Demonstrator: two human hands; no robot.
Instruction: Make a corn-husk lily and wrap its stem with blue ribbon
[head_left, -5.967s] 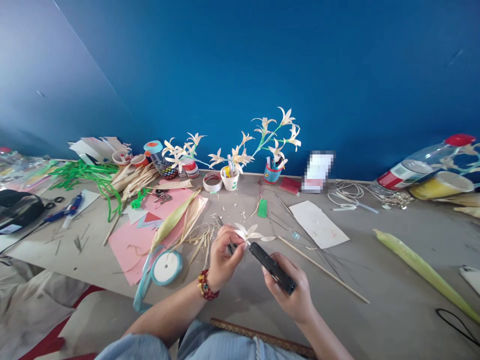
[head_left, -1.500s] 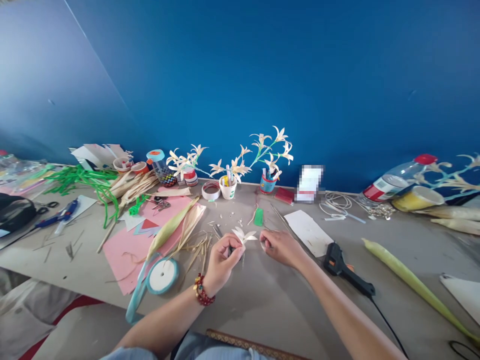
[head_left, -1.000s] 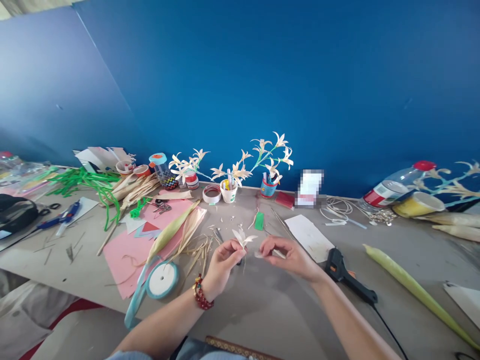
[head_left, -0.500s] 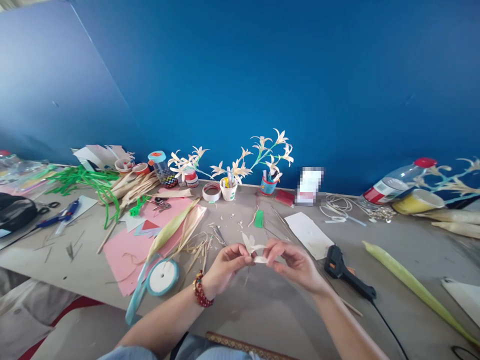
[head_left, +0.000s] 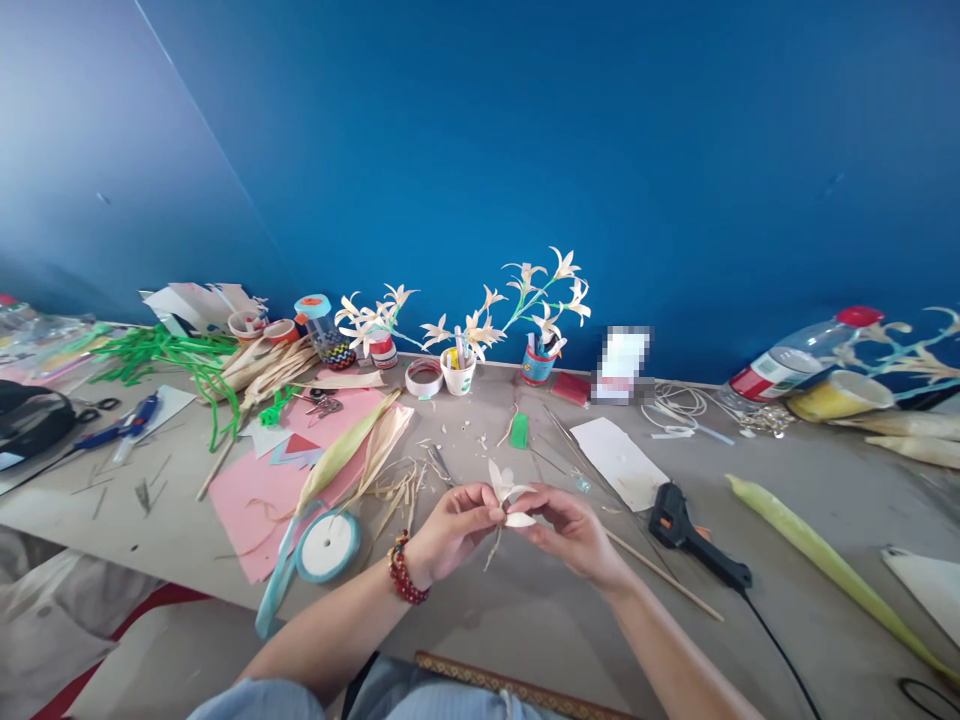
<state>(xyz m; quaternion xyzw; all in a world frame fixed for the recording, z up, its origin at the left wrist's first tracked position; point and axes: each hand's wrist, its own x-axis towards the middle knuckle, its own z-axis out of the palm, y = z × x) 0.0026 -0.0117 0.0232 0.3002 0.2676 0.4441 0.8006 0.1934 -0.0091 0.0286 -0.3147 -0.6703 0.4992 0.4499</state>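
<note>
Between my two hands, above the table's front half, is a small cream-white handmade flower (head_left: 504, 484) with pointed petals; a thin stem hangs below it. My left hand (head_left: 466, 520), with a red bead bracelet at the wrist, pinches the flower's base between thumb and fingers. From the other side, my right hand (head_left: 564, 525) has its thumb and fingertips closed at a lower petal. Fingers partly cover the base of the flower. To the right of my right hand lies a black glue gun (head_left: 694, 540), with a wooden stick (head_left: 664, 575) beside it.
Left of my hands lie a blue-rimmed ribbon spool (head_left: 328, 546), pink paper (head_left: 247, 500) and dried husks (head_left: 382, 450). Finished flowers (head_left: 484, 325) stand in cups along the blue wall. A green husk (head_left: 817, 555) stretches across the right side; white paper (head_left: 619, 462) lies behind the glue gun.
My right hand has moved slightly left, closer to my left hand and the flower's base. The flower is turned a little, its petals more upright. My left hand keeps its pinch.
</note>
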